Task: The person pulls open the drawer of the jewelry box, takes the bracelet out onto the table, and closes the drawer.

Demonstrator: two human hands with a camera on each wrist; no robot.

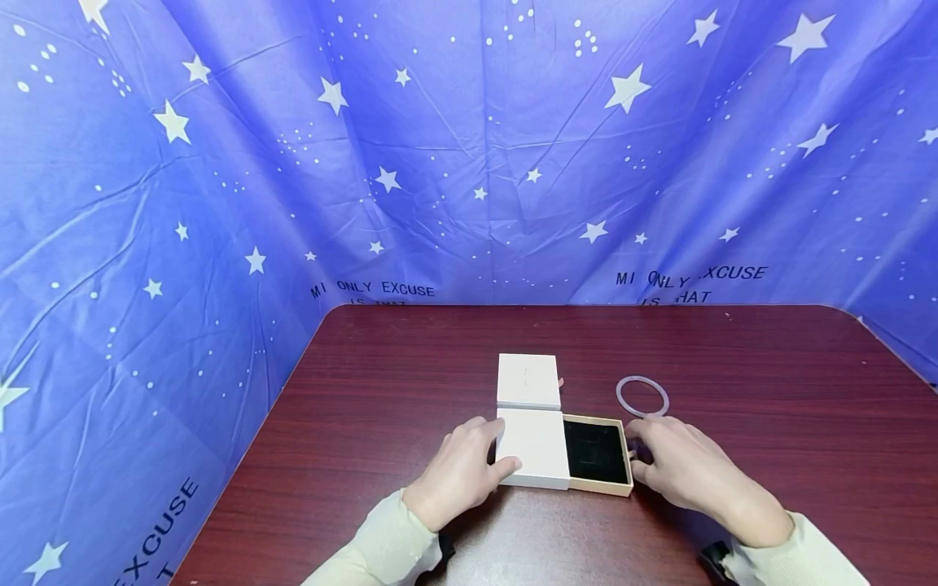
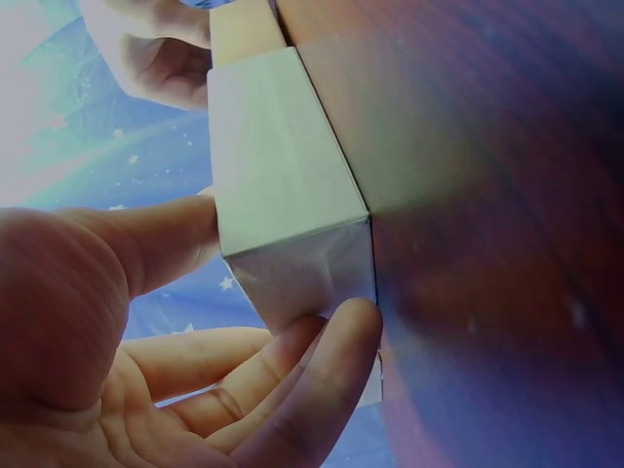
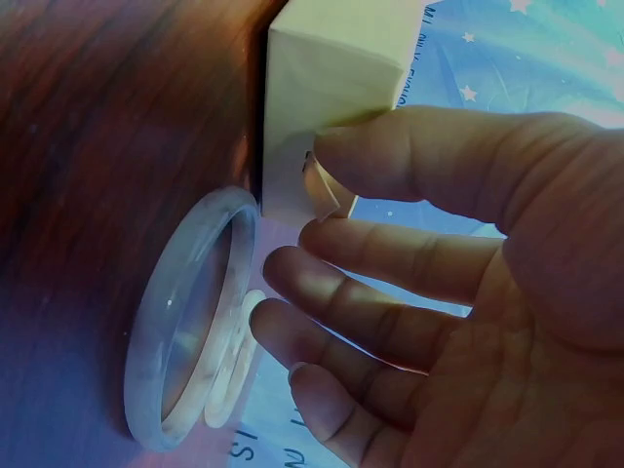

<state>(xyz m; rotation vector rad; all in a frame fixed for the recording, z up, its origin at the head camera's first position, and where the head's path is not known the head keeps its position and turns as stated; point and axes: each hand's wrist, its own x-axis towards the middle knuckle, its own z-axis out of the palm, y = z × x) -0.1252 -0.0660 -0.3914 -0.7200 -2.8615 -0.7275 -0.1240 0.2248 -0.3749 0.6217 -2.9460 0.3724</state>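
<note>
A white drawer-style gift box [image 1: 532, 448] lies on the table, its drawer [image 1: 599, 490] with black lining [image 1: 596, 452] pulled out to the right. My left hand [image 1: 463, 465] grips the white sleeve at its left end, thumb on one face and fingers against the end. At the drawer's outer end is my right hand [image 1: 689, 464], thumb touching the end face beside a small ribbon tab [image 3: 322, 188], the other fingers loosely bent and apart. A pale bangle [image 1: 623, 400] lies just beyond this hand. The right wrist view shows a large bangle [image 3: 146, 361] with another ring-like piece [image 3: 226, 388] behind it.
A second white box [image 1: 528, 380] with a pink ribbon tab stands directly behind the first. Everything lies on a dark red wood-grain table [image 1: 410, 350]. Blue curtains [image 1: 469, 146] with white stars hang around its back and left edges.
</note>
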